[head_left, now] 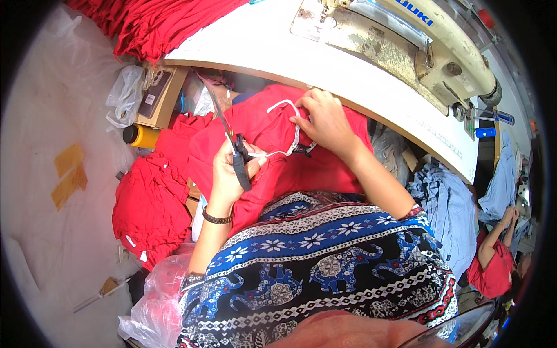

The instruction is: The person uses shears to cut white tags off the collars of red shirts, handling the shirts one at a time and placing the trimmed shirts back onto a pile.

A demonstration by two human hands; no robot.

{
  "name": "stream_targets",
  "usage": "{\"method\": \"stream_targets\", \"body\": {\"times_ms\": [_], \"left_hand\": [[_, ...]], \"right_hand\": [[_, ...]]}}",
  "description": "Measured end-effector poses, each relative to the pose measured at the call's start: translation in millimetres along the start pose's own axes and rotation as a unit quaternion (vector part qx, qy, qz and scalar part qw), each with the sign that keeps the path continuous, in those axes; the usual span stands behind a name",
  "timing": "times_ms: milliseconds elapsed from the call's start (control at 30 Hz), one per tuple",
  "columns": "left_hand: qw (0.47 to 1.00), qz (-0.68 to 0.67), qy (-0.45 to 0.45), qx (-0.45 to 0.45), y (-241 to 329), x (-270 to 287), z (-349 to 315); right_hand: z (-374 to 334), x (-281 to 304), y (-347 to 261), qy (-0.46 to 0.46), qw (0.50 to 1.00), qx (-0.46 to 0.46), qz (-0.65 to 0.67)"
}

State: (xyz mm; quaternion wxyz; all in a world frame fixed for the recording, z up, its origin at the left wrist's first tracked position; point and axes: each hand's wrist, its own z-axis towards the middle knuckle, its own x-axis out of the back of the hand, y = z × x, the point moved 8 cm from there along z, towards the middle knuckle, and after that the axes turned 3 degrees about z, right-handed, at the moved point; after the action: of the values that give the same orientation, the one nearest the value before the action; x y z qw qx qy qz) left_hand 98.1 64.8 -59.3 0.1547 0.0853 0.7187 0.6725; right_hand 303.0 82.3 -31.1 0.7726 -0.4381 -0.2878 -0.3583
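Observation:
Red fabric (pixel 232 133) lies bunched across my lap under both hands. My left hand (pixel 227 174) is closed around a pair of dark-handled scissors (pixel 239 165), whose blades point up and away. Between its thumb and fingers it also pinches one end of a narrow white tape (pixel 297 136). That tape curves over the red fabric toward my right hand (pixel 325 119). There the fingers are closed on the tape at the fabric's edge, and a loose tape end curls to their left. A small dark thing beside the tape, below the right hand, is too unclear to name.
A white table (pixel 249 40) with a sewing machine (pixel 429 40) spans the far side. Red garments (pixel 154 203) are heaped at left, near a yellow bottle (pixel 141 136) and a phone (pixel 155 93). Light-blue garments (pixel 444 203) lie at right; another person (pixel 493 267) works beyond.

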Motion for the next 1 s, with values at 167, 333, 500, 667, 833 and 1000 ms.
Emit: {"method": "stream_targets", "body": {"times_ms": [167, 333, 500, 667, 833, 1000], "left_hand": [[0.999, -0.039, -0.021, 0.008, 20.9, 4.6, -4.2], [0.996, -0.046, 0.071, -0.019, 21.9, 19.9, -0.3], [0.997, -0.04, 0.065, -0.034, 18.4, 17.8, -0.5], [0.996, 0.018, 0.077, -0.045, 19.4, 11.8, 0.0], [0.995, -0.011, 0.092, -0.041, 6.8, 17.8, -0.2], [0.992, -0.009, 0.112, -0.053, 11.8, 18.8, -1.7]], "right_hand": [[10.6, -45.0, -7.1, -0.151, 0.895, -0.165, 0.387], [14.5, -37.1, -35.8, -0.126, 0.859, -0.18, 0.463], [4.1, -25.7, -60.4, -0.042, 0.901, -0.085, 0.423], [1.3, -34.1, -59.7, -0.119, 0.855, -0.221, 0.454], [-1.5, -29.3, -71.0, -0.124, 0.88, -0.142, 0.435], [-0.6, -21.9, -83.8, -0.136, 0.895, -0.064, 0.421]]}}
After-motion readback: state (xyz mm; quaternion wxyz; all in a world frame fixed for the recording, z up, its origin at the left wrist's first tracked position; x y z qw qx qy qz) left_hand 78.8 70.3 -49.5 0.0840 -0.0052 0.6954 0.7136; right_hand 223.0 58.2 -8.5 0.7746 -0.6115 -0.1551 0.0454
